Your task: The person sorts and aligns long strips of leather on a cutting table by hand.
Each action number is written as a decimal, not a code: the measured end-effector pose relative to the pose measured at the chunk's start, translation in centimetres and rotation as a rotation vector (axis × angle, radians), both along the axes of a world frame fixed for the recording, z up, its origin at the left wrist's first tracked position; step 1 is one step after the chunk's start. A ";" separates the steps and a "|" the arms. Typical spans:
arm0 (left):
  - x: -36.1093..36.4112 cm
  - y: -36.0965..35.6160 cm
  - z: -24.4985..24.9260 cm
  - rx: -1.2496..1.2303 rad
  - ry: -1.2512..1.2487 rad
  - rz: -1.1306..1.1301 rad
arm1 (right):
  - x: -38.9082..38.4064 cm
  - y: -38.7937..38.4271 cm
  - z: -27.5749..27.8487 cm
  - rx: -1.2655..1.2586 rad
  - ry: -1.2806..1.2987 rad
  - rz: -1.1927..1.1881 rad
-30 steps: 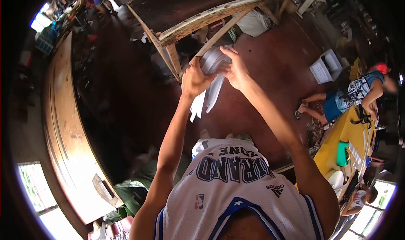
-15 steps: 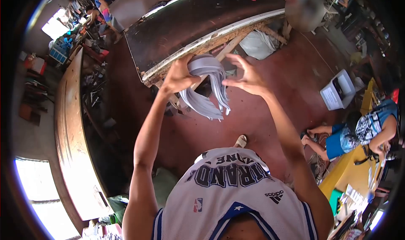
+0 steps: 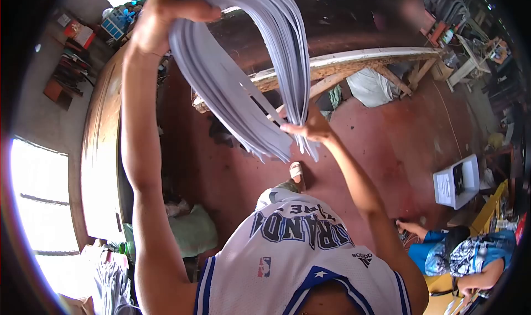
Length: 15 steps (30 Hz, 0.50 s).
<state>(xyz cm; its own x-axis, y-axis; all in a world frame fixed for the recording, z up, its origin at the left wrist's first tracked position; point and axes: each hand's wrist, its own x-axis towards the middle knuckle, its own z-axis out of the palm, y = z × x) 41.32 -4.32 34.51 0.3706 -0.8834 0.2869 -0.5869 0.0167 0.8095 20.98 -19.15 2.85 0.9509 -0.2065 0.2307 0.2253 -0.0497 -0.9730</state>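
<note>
Many flat grey strips [image 3: 249, 66], arched | left hand [image 3: 160, 16] clenched atop | right hand [image 3: 310, 129] pinching ends

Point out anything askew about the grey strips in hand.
The grey strips droop doubled over from the left hand, and their loose ends fan out at uneven lengths. The right hand is at the hanging ends. No damage shows.

The white jersey [image 3: 287, 262] bears "adidas", an NBA logo and upside-down letters "RANDO".

strips [image 3: 243, 66]: pale grey | jersey [image 3: 287, 259]: white, blue lettering | floor [image 3: 398, 143]: red-brown
</note>
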 end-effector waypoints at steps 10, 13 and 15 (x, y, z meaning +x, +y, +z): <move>6.5 -5.9 6.8 -0.459 -0.381 0.018 | 6.4 -6.2 -1.9 0.063 -0.015 0.013; 12.3 -4.5 8.7 -0.445 -0.856 -0.054 | 7.3 -9.9 -2.7 -0.017 0.116 0.017; 13.4 -2.7 9.8 -0.417 -0.808 0.220 | 8.3 -12.2 -2.8 -0.056 0.064 -0.030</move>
<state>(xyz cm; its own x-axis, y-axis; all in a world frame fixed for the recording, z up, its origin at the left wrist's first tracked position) 54.71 -7.00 44.27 0.0672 -0.5843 0.8087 -0.9935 0.0353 0.1080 29.31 -31.40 0.08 0.9576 -0.2239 0.1814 0.1601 -0.1099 -0.9810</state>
